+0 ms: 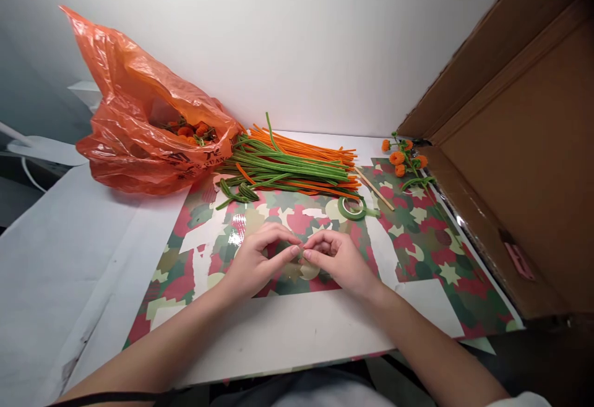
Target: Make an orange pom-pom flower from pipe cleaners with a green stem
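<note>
My left hand (266, 258) and my right hand (341, 261) meet over the middle of the table, thumb and forefinger of each closed in a pinch. Their fingertips almost touch. Whatever lies between them is too small to make out. Beyond my hands lies a pile of green pipe cleaners (297, 167) and orange pipe cleaners (306, 147). A roll of green tape (344, 209) rests just past my right hand, its loose end pointing right. Several bent green pipe cleaners (239, 193) lie beyond my left hand.
An orange plastic bag (139, 153) at the back left holds orange pompom flowers (185, 132). A thin wooden stick (375, 189) lies right of the pile. Orange flowers on green stems (398, 158) are at the back right, beside a cardboard wall (520, 147). Patterned paper (417, 234) covers the table.
</note>
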Available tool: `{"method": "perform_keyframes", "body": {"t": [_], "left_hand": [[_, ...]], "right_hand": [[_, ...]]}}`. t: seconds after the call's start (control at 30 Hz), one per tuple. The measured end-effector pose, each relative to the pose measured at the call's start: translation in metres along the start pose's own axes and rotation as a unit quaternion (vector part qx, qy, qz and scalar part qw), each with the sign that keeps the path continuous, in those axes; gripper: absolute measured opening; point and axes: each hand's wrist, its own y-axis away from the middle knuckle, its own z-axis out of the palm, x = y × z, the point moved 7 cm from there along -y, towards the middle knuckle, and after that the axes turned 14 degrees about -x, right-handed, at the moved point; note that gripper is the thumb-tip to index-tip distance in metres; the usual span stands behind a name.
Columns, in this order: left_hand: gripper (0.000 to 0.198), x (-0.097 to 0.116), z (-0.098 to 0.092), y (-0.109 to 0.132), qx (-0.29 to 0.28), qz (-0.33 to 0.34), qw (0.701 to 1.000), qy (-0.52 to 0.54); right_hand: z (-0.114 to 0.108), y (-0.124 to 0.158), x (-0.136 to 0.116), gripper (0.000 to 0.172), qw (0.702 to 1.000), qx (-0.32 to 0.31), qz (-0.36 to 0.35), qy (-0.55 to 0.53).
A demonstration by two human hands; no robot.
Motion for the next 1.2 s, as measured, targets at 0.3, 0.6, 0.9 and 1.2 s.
{"method": "perform_keyframes", "body": {"t": [0.3, 0.6, 0.9, 1.2], "left_hand": [[0.017, -0.004, 0.003, 0.000, -0.012, -0.029, 0.997, 0.068], [0.018, -0.014, -0.004, 0.002, 0.017, -0.049, 0.994, 0.094], [0.019, -0.015, -0.014, 0.003, 0.059, -0.072, 0.990, 0.103], [0.030, -0.026, -0.025, 0.010, 0.131, -0.097, 0.979, 0.124]], "right_hand": [[0.003, 0.001, 0.002, 0.017, 1.000, -0.024, -0.003, 0.000], [0.001, 0.004, -0.002, 0.023, 1.000, -0.019, 0.010, -0.004], [-0.002, 0.005, -0.003, 0.022, 1.000, -0.011, 0.007, 0.002], [-0.004, 0.006, -0.004, 0.018, 1.000, -0.007, 0.006, 0.001]]}}
